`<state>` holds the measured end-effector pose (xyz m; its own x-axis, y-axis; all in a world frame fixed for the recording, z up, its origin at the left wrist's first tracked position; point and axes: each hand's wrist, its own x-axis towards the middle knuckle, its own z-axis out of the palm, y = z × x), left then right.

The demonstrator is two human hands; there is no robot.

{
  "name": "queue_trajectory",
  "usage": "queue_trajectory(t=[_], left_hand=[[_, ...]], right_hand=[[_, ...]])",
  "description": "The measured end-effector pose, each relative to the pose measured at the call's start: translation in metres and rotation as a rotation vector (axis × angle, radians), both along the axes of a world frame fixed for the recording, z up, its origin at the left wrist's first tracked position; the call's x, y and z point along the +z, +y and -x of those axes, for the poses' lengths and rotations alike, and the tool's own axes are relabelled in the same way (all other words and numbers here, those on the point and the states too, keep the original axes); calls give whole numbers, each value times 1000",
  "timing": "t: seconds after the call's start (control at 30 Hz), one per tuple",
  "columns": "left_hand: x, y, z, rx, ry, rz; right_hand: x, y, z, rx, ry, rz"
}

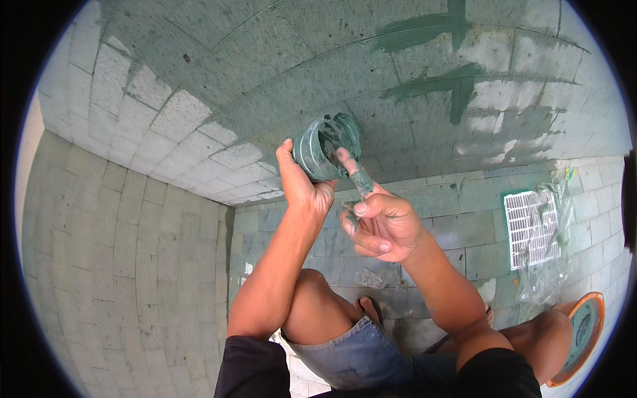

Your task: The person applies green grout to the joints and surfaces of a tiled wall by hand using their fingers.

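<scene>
My left hand (pixel 304 184) grips a tilted cup (pixel 308 151) of green-smeared plastic from below, its mouth turned to the right. Dark green paste coats the inside of the cup. Beside that mouth, my right hand (pixel 393 229) has its index finger stretched toward the rim, thickly smeared with green paste. The other fingers are loosely bent and apart, some also smeared, and the palm shows no held thing. Just beyond the cup rises a grey-green tiled wall (pixel 279 60), where wet dark green strokes (pixel 424 33) follow some of the joints.
On the tiled floor at right lies a white slotted grate (pixel 533 232) with clear plastic film (pixel 564 205) over its edge. An orange-rimmed bucket (pixel 600 325) holding green material stands by my right knee. Crumpled clear plastic (pixel 370 277) lies near my foot. Another tiled surface (pixel 126 245) fills the left.
</scene>
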<state>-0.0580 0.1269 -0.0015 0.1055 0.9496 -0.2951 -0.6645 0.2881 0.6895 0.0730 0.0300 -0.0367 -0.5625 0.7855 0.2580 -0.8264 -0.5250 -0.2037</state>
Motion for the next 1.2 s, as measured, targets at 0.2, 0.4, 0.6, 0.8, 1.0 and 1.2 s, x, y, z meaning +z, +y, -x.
queue_trajectory(t=[0.2,0.4,0.6,0.8,1.0,1.2], left_hand=[[-1,7,14,105,115,24],[5,0,2,156,106,-38],[9,-5,-3,205,146,-232],[7,-8,3,280,212,-350],[10,-5,-2,312,164,-359],[7,-2,0,293,244,-322]], right_hand=[[-6,-10,3,-170,-427,40],[2,-13,0,-461,-684,-39],[10,-19,21,-170,-236,85],[18,-24,28,-246,-194,85],[14,-14,26,-415,-639,-117],[4,-8,16,-903,-1517,-573]])
